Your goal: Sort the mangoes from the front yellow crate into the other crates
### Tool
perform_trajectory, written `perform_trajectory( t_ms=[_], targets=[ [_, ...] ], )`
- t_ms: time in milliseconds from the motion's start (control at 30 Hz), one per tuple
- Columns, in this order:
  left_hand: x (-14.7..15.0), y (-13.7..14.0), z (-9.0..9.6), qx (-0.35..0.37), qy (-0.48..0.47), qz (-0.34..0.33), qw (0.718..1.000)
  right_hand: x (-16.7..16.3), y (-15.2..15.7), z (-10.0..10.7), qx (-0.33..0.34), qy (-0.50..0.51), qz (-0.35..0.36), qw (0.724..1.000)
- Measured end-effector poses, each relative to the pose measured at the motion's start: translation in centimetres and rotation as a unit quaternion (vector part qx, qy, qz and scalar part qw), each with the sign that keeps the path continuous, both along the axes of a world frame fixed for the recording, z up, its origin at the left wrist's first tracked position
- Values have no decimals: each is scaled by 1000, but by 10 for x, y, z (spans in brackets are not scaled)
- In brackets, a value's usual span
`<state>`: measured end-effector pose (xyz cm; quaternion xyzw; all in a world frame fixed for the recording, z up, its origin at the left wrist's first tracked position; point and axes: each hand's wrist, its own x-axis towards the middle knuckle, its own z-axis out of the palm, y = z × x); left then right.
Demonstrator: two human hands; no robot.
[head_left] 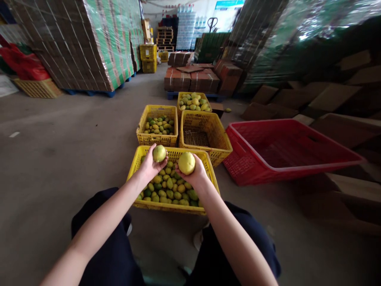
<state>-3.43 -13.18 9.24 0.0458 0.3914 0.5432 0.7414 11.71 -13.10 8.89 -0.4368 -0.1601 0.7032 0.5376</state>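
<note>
My left hand [150, 169] is closed around a yellow-green lemon [159, 153], held up over the far part of a yellow plastic crate [172, 207]. In my right hand [199, 174] sits a larger, paler yellow lemon [186, 163], with the fingers curled under and around it. The two held lemons are apart from each other, side by side. Many green and yellow lemons [169, 183] fill the lower part of the crate beneath both hands. The crate stands on the floor between my knees.
Beyond it stand a yellow crate of smaller green-yellow fruit [157, 140], a yellow crate with its slatted bottom showing [224, 153], and a farther crate of lemons [195, 95]. A large red crate [258, 176] is at right. Cardboard stacks [192, 81] and wrapped pallets [113, 43] stand behind.
</note>
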Motion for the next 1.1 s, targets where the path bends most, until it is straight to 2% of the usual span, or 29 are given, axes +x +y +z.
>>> perform_trajectory(
  t_ms=[100,167,333,433,633,733,867,967,1100],
  targets=[
    [2,-1,0,2,-7,-10,1000,-3,1,3,-146,25,38,988],
    [3,-2,0,-4,-2,6,1000,-5,1,6,-169,28,18,985],
    [0,1,2,-28,-22,31,999,-7,-1,10,-160,10,-5,987],
    [0,2,3,-34,-33,10,999,-7,-3,10,-155,24,26,987],
    [3,-5,10,-45,-62,17,997,-7,-5,13,-134,62,80,986],
    [1,-8,14,-55,-70,12,996,-8,-4,14,-110,59,85,989],
    [-1,-8,18,-21,-79,41,996,-8,-2,11,-81,46,80,992],
    [-2,-6,18,-1,-71,62,996,-8,-1,9,-90,24,55,994],
    [1,-5,12,14,-55,22,998,-7,-2,8,-115,28,86,989]
  ],
)
